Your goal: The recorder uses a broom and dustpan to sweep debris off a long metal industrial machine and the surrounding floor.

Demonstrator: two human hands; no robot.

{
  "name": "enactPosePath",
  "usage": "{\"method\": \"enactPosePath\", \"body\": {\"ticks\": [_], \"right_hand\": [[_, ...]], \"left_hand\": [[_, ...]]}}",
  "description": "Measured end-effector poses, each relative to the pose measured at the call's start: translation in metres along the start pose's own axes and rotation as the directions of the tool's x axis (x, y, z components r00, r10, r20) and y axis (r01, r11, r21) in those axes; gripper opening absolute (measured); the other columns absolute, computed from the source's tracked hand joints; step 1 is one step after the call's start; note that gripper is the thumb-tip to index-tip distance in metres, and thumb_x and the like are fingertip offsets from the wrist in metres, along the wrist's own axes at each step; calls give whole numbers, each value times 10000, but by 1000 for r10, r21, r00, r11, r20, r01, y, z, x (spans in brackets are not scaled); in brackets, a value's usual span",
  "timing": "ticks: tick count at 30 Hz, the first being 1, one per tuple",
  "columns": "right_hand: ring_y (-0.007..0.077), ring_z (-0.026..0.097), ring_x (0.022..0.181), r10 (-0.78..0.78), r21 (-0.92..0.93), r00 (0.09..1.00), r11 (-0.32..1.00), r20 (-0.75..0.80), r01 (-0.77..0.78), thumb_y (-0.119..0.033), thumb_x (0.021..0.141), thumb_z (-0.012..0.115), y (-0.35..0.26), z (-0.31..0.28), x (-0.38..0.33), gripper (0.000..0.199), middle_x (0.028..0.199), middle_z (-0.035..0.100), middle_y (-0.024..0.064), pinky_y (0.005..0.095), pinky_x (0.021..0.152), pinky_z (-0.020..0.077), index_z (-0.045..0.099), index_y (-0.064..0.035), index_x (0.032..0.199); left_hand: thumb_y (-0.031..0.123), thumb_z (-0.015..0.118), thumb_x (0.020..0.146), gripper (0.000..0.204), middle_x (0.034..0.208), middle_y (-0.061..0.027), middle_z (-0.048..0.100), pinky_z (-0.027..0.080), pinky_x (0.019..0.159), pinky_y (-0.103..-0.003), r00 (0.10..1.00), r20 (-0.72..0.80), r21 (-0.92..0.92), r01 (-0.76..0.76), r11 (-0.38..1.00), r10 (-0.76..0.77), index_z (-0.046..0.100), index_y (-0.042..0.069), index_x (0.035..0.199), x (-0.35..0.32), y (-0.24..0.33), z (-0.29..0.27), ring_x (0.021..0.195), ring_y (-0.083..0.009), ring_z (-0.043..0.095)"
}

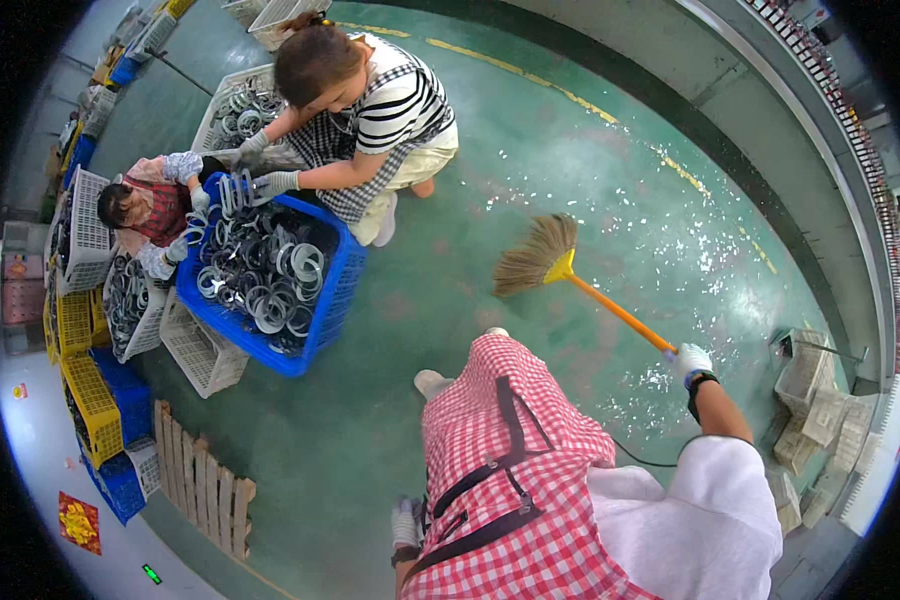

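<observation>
My right hand (692,362), in a white glove with a dark band at the wrist, is closed round the upper end of a broom's orange handle. The broom (615,308) slants away to the left, its fanned straw bristles (538,256) low over the green floor. White scraps (705,245) lie scattered to the right of the bristles and beyond them. My left hand (406,523), also gloved, hangs beside my red-and-white checked apron (510,430). Its fingers look loosely stretched, and I see nothing in them.
Two people crouch at a blue crate (330,310) of grey and black rings, their gloved hands on its contents. White crates (202,350) and yellow crates (92,405) stand at the left. A wooden pallet (202,478) lies nearby. Stacked pale baskets (818,415) line the right wall.
</observation>
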State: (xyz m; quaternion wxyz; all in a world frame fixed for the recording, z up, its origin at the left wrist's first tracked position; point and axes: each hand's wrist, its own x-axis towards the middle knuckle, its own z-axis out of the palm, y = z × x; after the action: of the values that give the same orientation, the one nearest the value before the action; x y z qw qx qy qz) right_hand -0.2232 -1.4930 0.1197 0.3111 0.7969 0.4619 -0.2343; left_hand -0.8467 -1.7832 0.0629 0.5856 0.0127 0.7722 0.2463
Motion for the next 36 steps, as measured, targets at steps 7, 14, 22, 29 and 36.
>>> {"method": "enactPosePath", "body": {"ticks": [7,14,22,29,36], "right_hand": [[334,638,788,-261,-44,965,964,36,263,-492,839,515,-12,-27,-34,441,814,655,171,424,728,494,676,-86,902],[315,629,736,-649,-155,760,756,-43,637,-490,823,532,-206,-29,17,430,780,646,132,443,651,491,648,-76,835],[249,663,838,-600,-268,800,774,-22,574,-443,802,596,-353,-72,94,336,889,685,74,405,694,522,700,-152,936],[297,642,892,-403,-31,915,915,-12,402,-483,815,557,-283,-60,116,450,960,666,141,404,790,500,677,-84,984],[324,582,1033,12,117,999,993,33,-16,-500,824,536,-80,6,92,514,1107,612,171,428,881,463,636,-61,1072]], "left_hand": [[332,524,889,548,1061,-165,580,479,807,-357,1000,7,-50,-26,998,26,382,8,1307,32,-58,7,918,-243,579],[318,497,909,544,1089,-179,567,472,843,-355,999,-24,26,-33,999,33,350,-5,1321,-24,15,36,961,-254,574],[329,525,884,557,1129,-157,539,472,882,-353,986,-160,-176,8,984,-37,346,5,1301,-45,-37,18,1009,-251,563],[388,534,878,555,1124,-140,541,471,874,-350,994,-109,-12,22,1000,-23,400,20,1271,-19,-49,1,988,-242,568],[437,548,872,558,1127,-127,542,470,870,-355,997,-46,17,66,998,-65,443,43,1253,-4,-4,22,976,-237,570]]}}
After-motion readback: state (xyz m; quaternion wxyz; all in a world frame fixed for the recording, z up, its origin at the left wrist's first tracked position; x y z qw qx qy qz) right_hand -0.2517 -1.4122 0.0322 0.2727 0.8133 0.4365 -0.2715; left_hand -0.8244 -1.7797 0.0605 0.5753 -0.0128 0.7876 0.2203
